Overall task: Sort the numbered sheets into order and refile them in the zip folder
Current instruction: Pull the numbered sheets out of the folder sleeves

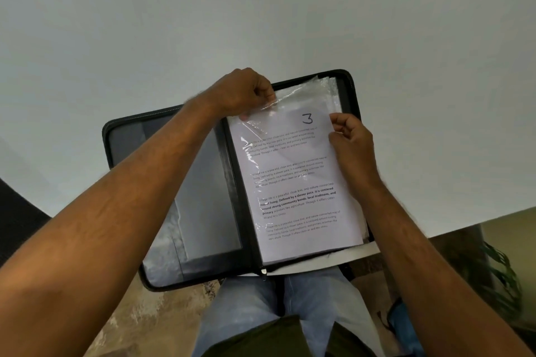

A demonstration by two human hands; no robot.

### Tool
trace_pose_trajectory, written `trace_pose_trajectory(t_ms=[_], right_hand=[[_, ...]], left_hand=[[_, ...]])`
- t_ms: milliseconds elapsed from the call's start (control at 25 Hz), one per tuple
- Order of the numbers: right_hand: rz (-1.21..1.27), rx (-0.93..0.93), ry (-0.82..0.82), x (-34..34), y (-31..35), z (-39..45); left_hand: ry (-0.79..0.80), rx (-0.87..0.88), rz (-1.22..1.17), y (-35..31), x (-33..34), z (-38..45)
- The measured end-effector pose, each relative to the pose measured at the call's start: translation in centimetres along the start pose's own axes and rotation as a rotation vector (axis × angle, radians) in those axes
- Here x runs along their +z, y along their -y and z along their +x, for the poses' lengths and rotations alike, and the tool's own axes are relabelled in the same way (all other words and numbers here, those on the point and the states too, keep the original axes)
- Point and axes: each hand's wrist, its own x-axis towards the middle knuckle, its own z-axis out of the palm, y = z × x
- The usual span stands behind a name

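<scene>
A black zip folder [124, 136] lies open on the white table's near edge. On its right half lies a printed sheet marked 3 [295, 182], partly inside a clear plastic sleeve [301, 93]. My left hand [240, 93] pinches the sleeve's top left corner and lifts its mouth. My right hand [351, 136] pinches the sheet's right edge near the top. More sleeves and sheets show under it at the right and bottom edges. The left half of the folder holds a clear pocket [203, 200].
The white table [261, 14] stretches away beyond the folder. My legs in blue jeans [249, 304] are below the folder. A dark chair part [17, 211] is at left, and a green plant [501, 272] and blue object [403, 324] at right.
</scene>
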Motion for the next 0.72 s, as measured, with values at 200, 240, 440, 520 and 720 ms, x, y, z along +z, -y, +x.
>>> trace_pose_trajectory(t_ms=[200,240,440,520,720], right_hand=[[0.032,0.012,-0.017,-0.3,-0.1,0.3],[0.037,0.013,-0.014,-0.3,-0.1,0.5],[0.064,0.020,0.002,-0.6,-0.3,0.8],[0.068,0.029,0.014,-0.8,-0.3,0.9],[0.040,0.058,0.040,-1.1,-0.9,1.1]], left_hand=[[0.062,0.050,0.092,-0.8,0.7,0.4],[0.063,0.080,0.173,-1.1,1.1,0.4],[0.000,0.122,0.319,-0.3,2.6,0.4],[-0.085,0.132,0.231,0.3,2.5,0.6],[-0.505,-0.021,0.071,0.0,0.6,1.7]])
